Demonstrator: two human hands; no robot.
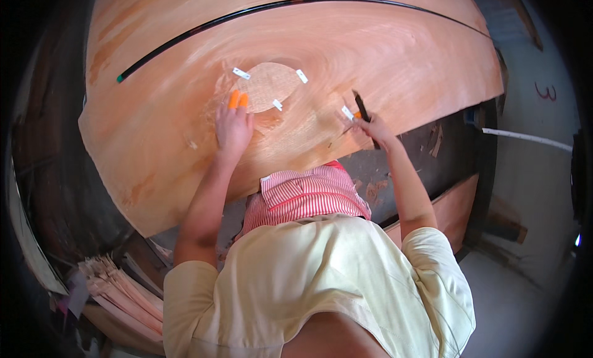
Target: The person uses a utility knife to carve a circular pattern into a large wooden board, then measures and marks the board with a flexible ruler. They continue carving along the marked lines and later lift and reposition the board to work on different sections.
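We see a slim dark tool (pixel 362 107) in our right hand (pixel 378 129), closed around it above the near right part of the wood sheet (pixel 395 62). Its long axis runs steeply, upper end pointing away from us and slightly left; it looks straight and nearly black, though its exact kind seems hard to tell. Our left hand (pixel 235 128) grips nothing, its orange-covered fingertips (pixel 233 99) at the left edge of the pale round patch (pixel 270 85), which bears three white tape pieces (pixel 241 73) around its rim.
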